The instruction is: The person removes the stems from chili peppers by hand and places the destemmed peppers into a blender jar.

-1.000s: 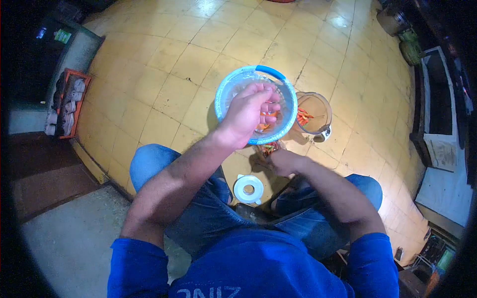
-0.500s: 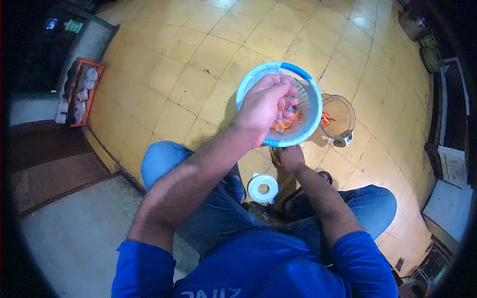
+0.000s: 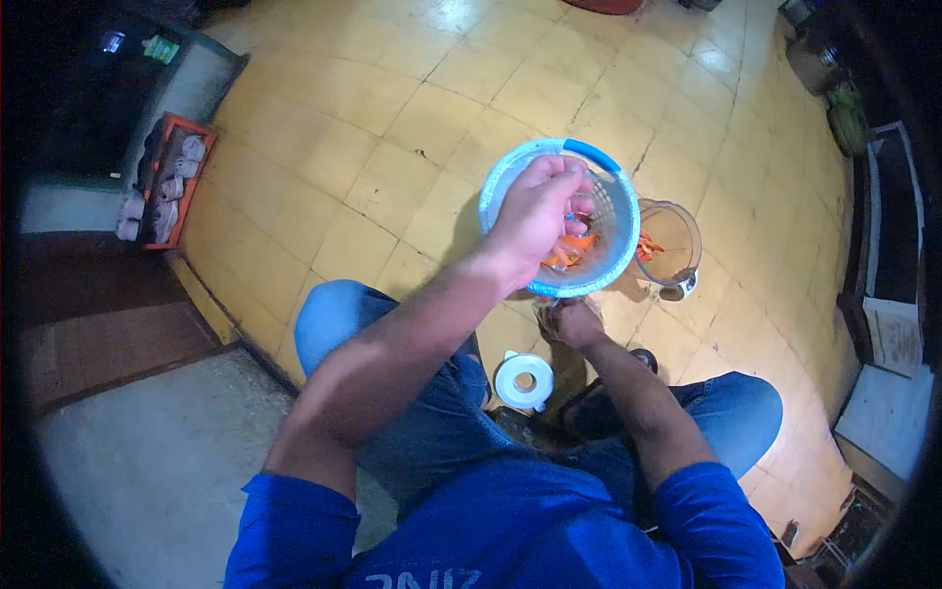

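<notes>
Head view: basket, mouth upward, under left hand, near right hand, either grip unclear.

This looks like a home, most likely a living space where some kitchen work goes on. The floor is laid with worn, square, yellow tiles, and a person in blue jeans and a blue shirt sits directly on it. Near them are a round plastic basket with a blue rim and a clear, handled blender-like jug, both holding red or orange pieces that look like chillies, plus a white ring-shaped lid. By the left wall, an orange-framed rack carries pale shoes. A dark metal pot shows dimly at upper right.
</notes>
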Available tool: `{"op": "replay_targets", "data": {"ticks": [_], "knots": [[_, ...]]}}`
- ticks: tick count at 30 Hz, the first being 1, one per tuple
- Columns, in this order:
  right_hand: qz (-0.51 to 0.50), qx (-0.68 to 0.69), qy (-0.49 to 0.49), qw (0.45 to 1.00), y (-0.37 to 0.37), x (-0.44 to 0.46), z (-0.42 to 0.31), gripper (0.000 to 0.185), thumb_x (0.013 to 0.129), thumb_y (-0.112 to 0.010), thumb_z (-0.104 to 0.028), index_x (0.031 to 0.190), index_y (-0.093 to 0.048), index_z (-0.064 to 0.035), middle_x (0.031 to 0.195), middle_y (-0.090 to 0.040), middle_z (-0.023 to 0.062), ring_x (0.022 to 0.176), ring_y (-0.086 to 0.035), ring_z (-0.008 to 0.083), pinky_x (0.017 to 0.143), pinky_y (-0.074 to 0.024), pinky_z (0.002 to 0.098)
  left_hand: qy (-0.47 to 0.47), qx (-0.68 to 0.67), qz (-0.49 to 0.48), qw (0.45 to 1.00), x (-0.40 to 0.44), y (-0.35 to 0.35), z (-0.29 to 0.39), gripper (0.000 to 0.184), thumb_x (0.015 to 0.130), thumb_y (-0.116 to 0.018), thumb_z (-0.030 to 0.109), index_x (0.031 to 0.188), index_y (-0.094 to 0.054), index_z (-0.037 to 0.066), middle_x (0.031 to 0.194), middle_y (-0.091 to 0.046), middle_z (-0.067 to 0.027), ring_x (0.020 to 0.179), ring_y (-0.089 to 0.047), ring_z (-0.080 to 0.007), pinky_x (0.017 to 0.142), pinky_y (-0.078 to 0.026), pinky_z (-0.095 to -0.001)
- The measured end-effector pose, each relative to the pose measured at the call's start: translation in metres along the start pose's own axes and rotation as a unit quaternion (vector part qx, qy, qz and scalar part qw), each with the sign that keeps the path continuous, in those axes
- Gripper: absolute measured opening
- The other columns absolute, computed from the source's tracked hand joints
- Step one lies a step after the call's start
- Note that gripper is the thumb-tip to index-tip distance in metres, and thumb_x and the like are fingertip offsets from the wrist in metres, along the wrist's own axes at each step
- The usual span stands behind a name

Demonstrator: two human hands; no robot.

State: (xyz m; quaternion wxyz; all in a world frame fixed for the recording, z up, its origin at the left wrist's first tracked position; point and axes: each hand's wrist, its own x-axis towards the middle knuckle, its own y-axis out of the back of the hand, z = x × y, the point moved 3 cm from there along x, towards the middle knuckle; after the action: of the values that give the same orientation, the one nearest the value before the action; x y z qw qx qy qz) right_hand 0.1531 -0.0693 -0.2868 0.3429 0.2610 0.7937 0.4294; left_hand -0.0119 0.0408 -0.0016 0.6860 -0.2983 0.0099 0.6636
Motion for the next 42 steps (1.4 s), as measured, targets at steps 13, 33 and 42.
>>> {"op": "replay_targets", "data": {"ticks": [13,33,42], "knots": [[-0.104,0.527,-0.084,0.839,0.279,-0.071,-0.061,0.024,0.080,-0.075,-0.006,0.101,-0.070,0.0049,0.083,-0.070,0.0082,0.064,-0.062,0.0125,0.060,-0.0522,0.0270,-0.006,-0.005,-0.025,1.000,0.000,0.001,-0.001,0.030,0.101,-0.048,0.028,0.121,-0.053,0.006,0.111,-0.059,-0.0077,0.092,-0.060,-0.0173,0.076,-0.052,-0.0326],[0.147,0.646,-0.103,0.742,0.307,-0.068,-0.043,0.027,0.096,-0.055,-0.005,0.121,-0.062,0.0043,0.095,-0.068,0.0077,0.075,-0.062,0.0102,0.067,-0.0533,0.0242,0.060,-0.095,-0.122,0.986,-0.027,-0.034,-0.036,0.030,0.100,-0.054,0.022,0.123,-0.055,0.003,0.114,-0.064,-0.0097,0.099,-0.066,-0.0180,0.082,-0.055,-0.0279],[0.194,0.572,-0.109,0.790,0.295,-0.055,-0.047,0.027,0.097,-0.058,-0.012,0.119,-0.064,0.0009,0.085,-0.068,0.0048,0.066,-0.061,0.0085,0.058,-0.0517,0.0235,0.029,-0.069,-0.101,0.992,-0.021,-0.028,-0.038,0.026,0.094,-0.061,0.006,0.119,-0.056,0.003,0.106,-0.064,-0.0131,0.086,-0.068,-0.0190,0.077,-0.059,-0.0294]]}}
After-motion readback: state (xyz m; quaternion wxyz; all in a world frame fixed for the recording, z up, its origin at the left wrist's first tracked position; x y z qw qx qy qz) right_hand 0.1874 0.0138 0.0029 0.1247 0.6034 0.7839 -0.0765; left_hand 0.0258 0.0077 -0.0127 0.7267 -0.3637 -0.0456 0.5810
